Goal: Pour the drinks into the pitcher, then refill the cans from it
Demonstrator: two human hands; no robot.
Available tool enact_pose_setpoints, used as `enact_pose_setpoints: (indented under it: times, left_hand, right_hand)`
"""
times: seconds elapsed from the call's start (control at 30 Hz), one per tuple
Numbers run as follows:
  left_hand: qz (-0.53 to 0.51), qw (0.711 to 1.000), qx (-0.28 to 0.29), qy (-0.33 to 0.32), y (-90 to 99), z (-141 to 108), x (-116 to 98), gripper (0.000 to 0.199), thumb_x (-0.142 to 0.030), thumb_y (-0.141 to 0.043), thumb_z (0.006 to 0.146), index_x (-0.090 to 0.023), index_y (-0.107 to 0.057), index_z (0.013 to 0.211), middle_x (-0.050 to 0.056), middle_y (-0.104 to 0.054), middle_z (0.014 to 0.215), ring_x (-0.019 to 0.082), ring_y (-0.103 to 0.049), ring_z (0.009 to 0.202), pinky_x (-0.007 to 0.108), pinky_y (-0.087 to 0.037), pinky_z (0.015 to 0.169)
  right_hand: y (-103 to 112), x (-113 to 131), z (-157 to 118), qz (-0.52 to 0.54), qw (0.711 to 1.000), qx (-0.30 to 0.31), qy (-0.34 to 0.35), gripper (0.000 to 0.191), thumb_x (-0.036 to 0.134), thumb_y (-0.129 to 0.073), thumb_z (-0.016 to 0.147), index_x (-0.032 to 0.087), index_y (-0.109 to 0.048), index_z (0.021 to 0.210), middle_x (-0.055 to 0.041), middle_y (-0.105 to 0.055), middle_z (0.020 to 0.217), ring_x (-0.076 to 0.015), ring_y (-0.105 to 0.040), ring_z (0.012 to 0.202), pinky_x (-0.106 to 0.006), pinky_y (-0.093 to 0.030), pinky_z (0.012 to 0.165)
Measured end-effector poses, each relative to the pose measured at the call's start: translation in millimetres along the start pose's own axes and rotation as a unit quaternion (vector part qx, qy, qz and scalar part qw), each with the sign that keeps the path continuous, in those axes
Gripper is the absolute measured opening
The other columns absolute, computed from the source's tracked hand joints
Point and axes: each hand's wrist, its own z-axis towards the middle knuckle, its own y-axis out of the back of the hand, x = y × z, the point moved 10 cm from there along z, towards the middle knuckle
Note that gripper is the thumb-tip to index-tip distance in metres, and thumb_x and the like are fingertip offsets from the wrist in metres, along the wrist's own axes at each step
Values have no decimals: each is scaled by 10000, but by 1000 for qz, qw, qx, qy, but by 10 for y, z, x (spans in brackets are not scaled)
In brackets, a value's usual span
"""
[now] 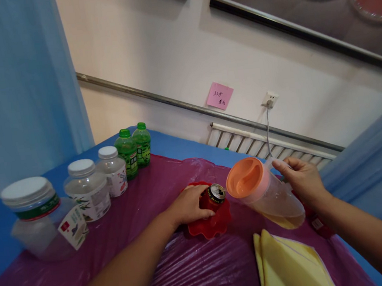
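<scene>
My left hand (193, 204) is wrapped round a red drink can (214, 196), whose opened silver top faces up. The can stands in a red scalloped dish (209, 230), and my hand hides part of both. On the right, my right hand (301, 176) grips the handle of a clear plastic pitcher (270, 198) with an orange lid (246, 178). The pitcher tilts left toward the can, with yellowish liquid along its lower side. Its lid is close to the can's top; I cannot tell whether liquid is flowing.
At the left stand a big white-lidded jar (43, 221), two smaller jars (87, 190) and two green bottles (128, 155). A folded yellow cloth (293, 265) lies in front on the purple plastic sheet (193, 272). Behind are a radiator (239, 139) and a plugged cord (268, 129).
</scene>
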Motion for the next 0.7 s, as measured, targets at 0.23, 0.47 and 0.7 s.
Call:
enact_pose_setpoints:
  times: [0.23, 0.47, 0.7]
  left_hand:
    - [4, 1000, 5, 3, -10, 6, -3, 673, -424, -833, 670, -271, -649, 1300, 55, -719, 1264, 330, -646, 1163, 419, -442, 1048]
    - [-6, 1000, -1, 4, 2, 2, -4, 676, -422, -829, 671, -277, -649, 1306, 54, -719, 1270, 334, -646, 1168, 429, -442, 1052]
    - [-17, 1000, -5, 0, 2, -2, -8, 682, -402, -834, 666, -276, -648, 1310, 57, -719, 1269, 334, -649, 1167, 434, -449, 1044]
  right_hand:
    - [9, -24, 15, 6, 1000, -4, -2, 575, 739, -753, 671, 213, -547, 563, 48, -409, 526, -109, -359, 510, -247, -295, 459]
    - [12, -42, 5, 11, 1000, 2, -1, 585, 740, -762, 668, 215, -532, 549, 47, -408, 516, -107, -348, 502, -248, -285, 450]
    - [-1, -62, 0, 11, 1000, 3, -3, 592, 748, -759, 666, 214, -537, 537, 39, -429, 506, -112, -370, 499, -251, -302, 456]
